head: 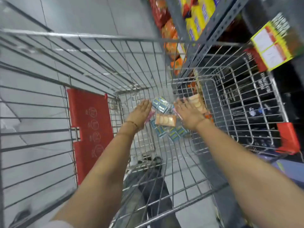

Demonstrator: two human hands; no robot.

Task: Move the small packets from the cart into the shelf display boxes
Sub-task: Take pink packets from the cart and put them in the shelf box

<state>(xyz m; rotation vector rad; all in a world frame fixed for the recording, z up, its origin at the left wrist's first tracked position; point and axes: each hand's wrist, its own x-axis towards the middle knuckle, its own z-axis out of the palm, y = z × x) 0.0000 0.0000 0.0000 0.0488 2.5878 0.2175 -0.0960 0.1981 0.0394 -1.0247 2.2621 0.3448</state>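
Observation:
Several small packets lie on the wire floor of the shopping cart (pixel 98 38): a tan biscuit packet (pixel 165 120) in the middle, blue packets (pixel 160 104) behind it and more blue packets (pixel 175 134) in front. Both my arms reach down into the cart. My left hand (pixel 139 113) hovers flat, fingers together, just left of the pile, over a pink packet (pixel 150 116). My right hand (pixel 189 114) is spread open just right of the pile, beside another tan biscuit packet (pixel 197 102). Neither hand holds anything. A yellow display box (pixel 273 46) sits on the shelf at upper right.
A grey metal shelf upright (pixel 212 30) stands right of the cart, with yellow and orange snack packs (pixel 197 18) behind it. The cart's red child-seat flap (pixel 89 125) hangs on the left wall. A red corner bumper (pixel 288 139) marks the cart's right edge. Grey floor lies beyond.

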